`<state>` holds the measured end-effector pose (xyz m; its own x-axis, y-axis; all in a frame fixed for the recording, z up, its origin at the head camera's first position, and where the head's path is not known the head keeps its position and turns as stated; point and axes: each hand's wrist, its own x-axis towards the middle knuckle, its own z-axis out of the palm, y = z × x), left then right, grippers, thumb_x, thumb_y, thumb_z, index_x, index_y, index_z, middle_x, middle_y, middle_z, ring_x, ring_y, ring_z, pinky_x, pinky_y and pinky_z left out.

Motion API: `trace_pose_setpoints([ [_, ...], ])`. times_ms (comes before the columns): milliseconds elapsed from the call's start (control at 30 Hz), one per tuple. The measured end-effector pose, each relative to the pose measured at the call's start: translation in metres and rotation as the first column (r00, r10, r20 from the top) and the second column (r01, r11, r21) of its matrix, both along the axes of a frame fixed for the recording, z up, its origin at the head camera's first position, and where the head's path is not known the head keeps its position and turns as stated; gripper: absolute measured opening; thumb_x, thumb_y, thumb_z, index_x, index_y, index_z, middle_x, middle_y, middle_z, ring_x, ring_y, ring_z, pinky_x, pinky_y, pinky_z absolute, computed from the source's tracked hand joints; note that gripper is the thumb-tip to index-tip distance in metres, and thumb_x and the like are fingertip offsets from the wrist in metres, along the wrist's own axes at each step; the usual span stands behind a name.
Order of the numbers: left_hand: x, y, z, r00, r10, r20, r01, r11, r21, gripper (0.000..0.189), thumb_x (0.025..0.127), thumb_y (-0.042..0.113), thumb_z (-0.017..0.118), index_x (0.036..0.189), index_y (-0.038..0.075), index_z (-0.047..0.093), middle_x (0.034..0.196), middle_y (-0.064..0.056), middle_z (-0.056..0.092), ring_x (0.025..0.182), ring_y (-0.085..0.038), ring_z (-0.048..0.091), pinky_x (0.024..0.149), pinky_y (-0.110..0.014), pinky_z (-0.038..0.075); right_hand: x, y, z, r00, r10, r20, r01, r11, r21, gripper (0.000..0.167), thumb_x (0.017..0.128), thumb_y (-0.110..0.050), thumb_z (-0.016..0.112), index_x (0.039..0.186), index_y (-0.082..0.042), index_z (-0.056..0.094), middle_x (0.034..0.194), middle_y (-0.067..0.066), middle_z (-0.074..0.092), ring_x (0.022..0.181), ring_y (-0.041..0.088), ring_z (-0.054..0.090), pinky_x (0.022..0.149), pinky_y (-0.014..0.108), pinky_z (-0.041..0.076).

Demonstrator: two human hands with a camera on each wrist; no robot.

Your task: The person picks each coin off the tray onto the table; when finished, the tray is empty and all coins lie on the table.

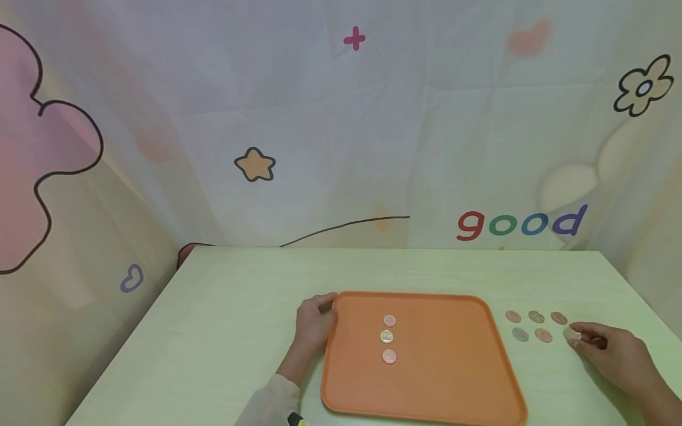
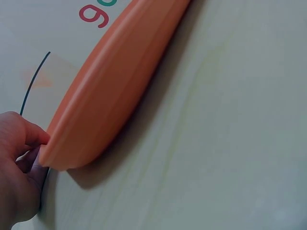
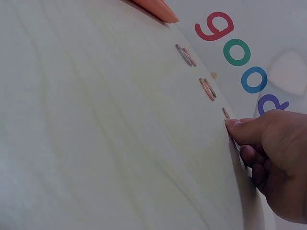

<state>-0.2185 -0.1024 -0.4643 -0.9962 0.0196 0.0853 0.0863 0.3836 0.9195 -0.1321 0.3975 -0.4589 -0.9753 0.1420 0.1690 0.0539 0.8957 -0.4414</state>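
Observation:
My left hand grips the upper left corner of an orange tray, its thumb and fingers at the rim. Three coins lie in a column in the tray's left half: a copper-coloured one at the back, a pale gold one in the middle, another copper-coloured one in front. Right of the tray, my right hand pinches a pale coin between thumb and fingers, close over the table. Its fingertips cover part of that coin.
Several more coins lie in two rows on the table between tray and right hand, among them a silver one and a copper-coloured one. A printed cloth hangs behind the pale table.

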Motion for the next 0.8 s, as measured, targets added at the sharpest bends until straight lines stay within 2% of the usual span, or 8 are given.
trace_pose_setpoints([
  [133,-0.0006,-0.0005,-0.0004,1.000,0.004,-0.001,-0.004,1.000,0.003,0.043,0.088,-0.003,0.057,0.130,-0.004,0.066,0.126,-0.026,0.070,0.119,-0.039,0.067,0.094,-0.046,0.059,0.0002,0.0015,0.0047,0.998,0.003,0.066,-0.002,1.000,-0.021,0.039,0.094,-0.023,0.072,0.116,0.010,0.069,0.089,0.015,0.075,0.066,-0.019,0.042,0.063,0.023,0.044],
  [233,-0.0012,-0.0010,-0.0014,1.000,0.010,0.000,-0.010,1.000,-0.008,0.043,0.088,-0.002,0.057,0.130,-0.003,0.067,0.126,-0.026,0.070,0.119,-0.039,0.068,0.095,-0.046,0.058,0.0000,0.0018,0.0081,0.993,0.014,0.114,-0.010,0.999,-0.037,0.043,0.094,-0.028,0.071,0.117,0.008,0.070,0.093,0.020,0.076,0.068,-0.013,0.048,0.065,0.029,0.046],
  [367,-0.0025,-0.0013,-0.0020,1.000,0.020,0.005,-0.020,0.999,-0.025,0.043,0.088,-0.001,0.057,0.130,-0.002,0.067,0.126,-0.024,0.071,0.119,-0.038,0.068,0.096,-0.047,0.058,-0.0015,0.0015,0.0090,0.990,0.013,0.144,-0.006,0.999,-0.048,0.044,0.094,-0.030,0.072,0.118,0.008,0.070,0.098,0.023,0.076,0.072,-0.006,0.054,0.066,0.030,0.048],
  [500,-0.0031,-0.0009,-0.0019,1.000,0.018,0.008,-0.018,1.000,-0.025,0.043,0.089,0.000,0.056,0.130,-0.003,0.067,0.126,-0.024,0.070,0.119,-0.038,0.067,0.096,-0.047,0.058,-0.0026,0.0027,0.0073,0.988,0.004,0.156,0.005,0.999,-0.053,0.046,0.093,-0.031,0.073,0.117,0.008,0.070,0.103,0.028,0.074,0.078,0.010,0.063,0.068,0.035,0.050],
  [567,-0.0027,-0.0004,-0.0013,1.000,0.017,0.012,-0.016,1.000,-0.019,0.043,0.089,0.000,0.056,0.131,-0.002,0.067,0.127,-0.024,0.070,0.120,-0.038,0.067,0.096,-0.047,0.058,-0.0024,0.0040,0.0059,0.988,-0.002,0.151,0.009,0.999,-0.049,0.046,0.093,-0.031,0.073,0.117,0.007,0.070,0.105,0.029,0.074,0.079,0.012,0.064,0.069,0.038,0.051],
  [700,-0.0018,0.0002,-0.0010,1.000,0.015,0.010,-0.015,1.000,-0.014,0.043,0.088,0.000,0.057,0.130,-0.003,0.067,0.127,-0.024,0.070,0.120,-0.039,0.067,0.096,-0.047,0.058,-0.0019,0.0068,0.0034,0.991,-0.001,0.132,0.007,0.999,-0.045,0.045,0.092,-0.033,0.074,0.116,0.005,0.072,0.108,0.029,0.073,0.078,0.008,0.063,0.069,0.040,0.051],
  [733,-0.0016,0.0004,-0.0008,1.000,0.015,0.013,-0.015,1.000,-0.013,0.043,0.088,0.000,0.057,0.130,-0.003,0.067,0.127,-0.024,0.070,0.120,-0.038,0.067,0.097,-0.047,0.058,-0.0020,0.0070,0.0031,0.992,-0.003,0.130,0.009,0.999,-0.043,0.045,0.092,-0.033,0.074,0.116,0.005,0.072,0.108,0.029,0.073,0.078,0.010,0.064,0.069,0.040,0.051],
  [800,-0.0014,0.0006,-0.0009,1.000,0.014,0.010,-0.014,1.000,-0.011,0.043,0.088,-0.001,0.057,0.130,-0.003,0.067,0.126,-0.025,0.070,0.120,-0.039,0.067,0.097,-0.047,0.058,-0.0023,0.0075,0.0032,0.991,-0.004,0.134,0.011,0.999,-0.048,0.046,0.092,-0.034,0.074,0.116,0.005,0.072,0.110,0.030,0.073,0.081,0.021,0.067,0.070,0.042,0.052],
])
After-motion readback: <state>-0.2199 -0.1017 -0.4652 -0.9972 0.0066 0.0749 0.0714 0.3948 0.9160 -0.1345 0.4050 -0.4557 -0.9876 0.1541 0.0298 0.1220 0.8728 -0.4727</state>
